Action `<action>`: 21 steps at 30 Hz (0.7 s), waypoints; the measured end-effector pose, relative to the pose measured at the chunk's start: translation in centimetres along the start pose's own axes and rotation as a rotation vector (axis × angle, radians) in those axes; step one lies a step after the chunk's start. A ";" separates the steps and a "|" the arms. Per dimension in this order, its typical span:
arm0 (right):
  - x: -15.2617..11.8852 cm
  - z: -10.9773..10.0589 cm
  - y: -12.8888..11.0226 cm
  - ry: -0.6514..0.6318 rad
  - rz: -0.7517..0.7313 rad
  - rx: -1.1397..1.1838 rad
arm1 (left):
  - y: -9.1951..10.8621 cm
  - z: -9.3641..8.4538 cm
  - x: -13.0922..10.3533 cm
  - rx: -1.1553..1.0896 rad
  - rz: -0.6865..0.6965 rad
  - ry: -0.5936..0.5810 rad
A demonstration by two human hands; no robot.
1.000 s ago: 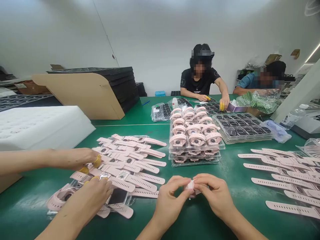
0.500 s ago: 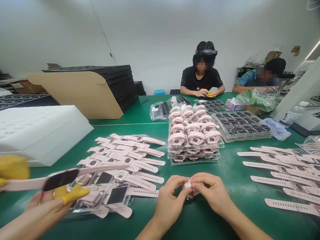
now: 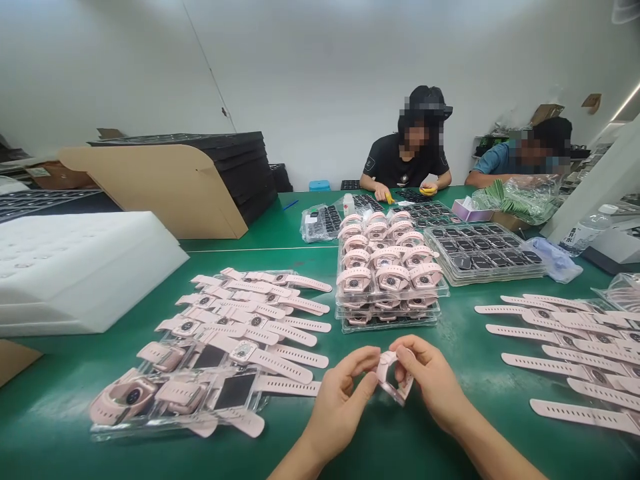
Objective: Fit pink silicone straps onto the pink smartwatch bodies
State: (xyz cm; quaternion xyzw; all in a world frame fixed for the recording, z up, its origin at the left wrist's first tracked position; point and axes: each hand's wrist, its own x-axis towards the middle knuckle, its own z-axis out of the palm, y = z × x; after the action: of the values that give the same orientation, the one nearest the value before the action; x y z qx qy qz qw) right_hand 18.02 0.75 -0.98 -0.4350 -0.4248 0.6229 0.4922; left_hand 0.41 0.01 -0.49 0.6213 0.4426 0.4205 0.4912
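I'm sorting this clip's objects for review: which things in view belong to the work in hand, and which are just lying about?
Seemingly part of the work:
- pink-strapped watch between the left hand and right hand
- pink watches in stacked clear trays

Probably just lying about:
- water bottle
- crumpled plastic bag
- cardboard panel

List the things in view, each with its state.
Watch in hand: strap looped.
Right hand: gripping the watch.
Left hand: curled beside it, contact unclear.
Centre watches: straps looped, in stacked clear trays.
Right-side watches: straps spread flat.
Left-side watches: some straps looped.
Water bottle: capped.
Small white bottle: upright.
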 end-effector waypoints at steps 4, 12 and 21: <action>-0.1 0.0 -0.2 -0.058 0.053 0.034 | -0.1 -0.4 0.4 0.331 0.333 0.029; -1.0 0.8 -0.5 -0.127 0.013 -0.021 | 0.2 -0.2 0.8 0.846 0.909 0.107; -0.9 0.3 -0.6 0.015 -0.049 -0.256 | 0.9 -0.2 0.7 0.979 0.902 0.050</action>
State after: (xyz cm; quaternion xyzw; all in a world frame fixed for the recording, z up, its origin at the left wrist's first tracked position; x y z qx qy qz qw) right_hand 17.96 -0.11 -0.21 -0.4882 -0.5079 0.5480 0.4509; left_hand 0.55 0.66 0.47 0.8870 0.2905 0.3494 -0.0821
